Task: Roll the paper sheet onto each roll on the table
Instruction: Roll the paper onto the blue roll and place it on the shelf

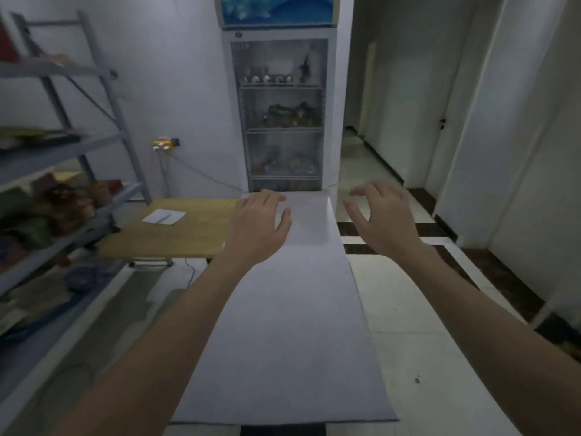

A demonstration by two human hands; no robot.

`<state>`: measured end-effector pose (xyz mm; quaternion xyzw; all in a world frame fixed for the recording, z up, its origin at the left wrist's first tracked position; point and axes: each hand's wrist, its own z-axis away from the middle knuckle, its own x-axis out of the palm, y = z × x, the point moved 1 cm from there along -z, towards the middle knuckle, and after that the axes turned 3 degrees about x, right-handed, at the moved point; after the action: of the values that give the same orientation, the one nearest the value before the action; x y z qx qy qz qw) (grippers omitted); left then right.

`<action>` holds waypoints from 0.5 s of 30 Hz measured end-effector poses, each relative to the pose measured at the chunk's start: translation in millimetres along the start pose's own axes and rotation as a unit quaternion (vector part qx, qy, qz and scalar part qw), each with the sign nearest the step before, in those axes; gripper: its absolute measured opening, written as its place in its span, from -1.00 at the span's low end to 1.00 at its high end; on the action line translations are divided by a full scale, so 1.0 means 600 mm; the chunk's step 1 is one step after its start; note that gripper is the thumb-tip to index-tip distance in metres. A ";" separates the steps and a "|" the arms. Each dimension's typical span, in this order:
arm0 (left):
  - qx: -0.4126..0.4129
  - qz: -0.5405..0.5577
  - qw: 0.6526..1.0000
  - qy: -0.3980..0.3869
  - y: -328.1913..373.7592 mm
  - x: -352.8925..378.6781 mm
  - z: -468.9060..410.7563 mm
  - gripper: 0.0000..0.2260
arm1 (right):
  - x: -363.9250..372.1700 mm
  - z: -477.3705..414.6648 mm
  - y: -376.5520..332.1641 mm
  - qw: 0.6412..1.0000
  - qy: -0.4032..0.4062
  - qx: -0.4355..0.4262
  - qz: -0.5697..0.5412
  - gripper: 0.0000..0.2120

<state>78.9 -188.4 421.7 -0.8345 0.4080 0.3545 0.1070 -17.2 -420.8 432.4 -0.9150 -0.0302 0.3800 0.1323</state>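
Dim room, white walls; glass-door fridge (283, 121) at the back, metal shelving (103, 89) along the left, tiled floor (408, 309). Wooden table (176, 234) stands before the fridge; small white note (163, 216) near its far left part. Long paper sheet (283, 325) runs from the table's right edge toward the person, over the floor. Left hand (257, 221) rests palm-down on the sheet's far end, fingers loosely spread, thumb out. Right hand (380, 215) hovers just beside the sheet's right edge, fingers wide and slightly curled, holding nothing.
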 end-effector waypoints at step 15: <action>-0.029 -0.008 0.999 -0.045 -0.241 0.030 0.122 -0.64 | 0.221 0.027 -0.141 0.999 -0.039 -0.014 -0.021 -0.54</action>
<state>158.7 -71.7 340.5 -0.8235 0.3857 0.4027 0.1041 69.3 -315.4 353.0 -0.9004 -0.0594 0.4122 0.1263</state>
